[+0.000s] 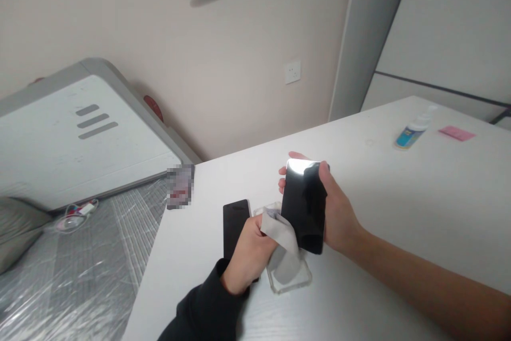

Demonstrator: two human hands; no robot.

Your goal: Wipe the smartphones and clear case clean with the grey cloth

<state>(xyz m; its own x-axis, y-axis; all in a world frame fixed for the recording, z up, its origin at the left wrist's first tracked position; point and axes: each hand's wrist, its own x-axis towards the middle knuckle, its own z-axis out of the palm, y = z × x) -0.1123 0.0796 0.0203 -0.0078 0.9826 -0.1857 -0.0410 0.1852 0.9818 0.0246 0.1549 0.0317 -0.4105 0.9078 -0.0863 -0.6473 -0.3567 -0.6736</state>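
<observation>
The left hand (pixel 247 256) has its fingers closed tightly on a grey cloth (pixel 281 234), over a black phone (pixel 233 224) and a clear phone case (pixel 289 277) on the bench (pixel 359 171). The cloth touches a second black phone (pixel 303 205). The right hand (pixel 339 213) clamps that phone by its side, leaving the screen well uncovered. Further right lie a small blue-labelled bottle (pixel 411 131) and a pink packet (pixel 456 133).
</observation>
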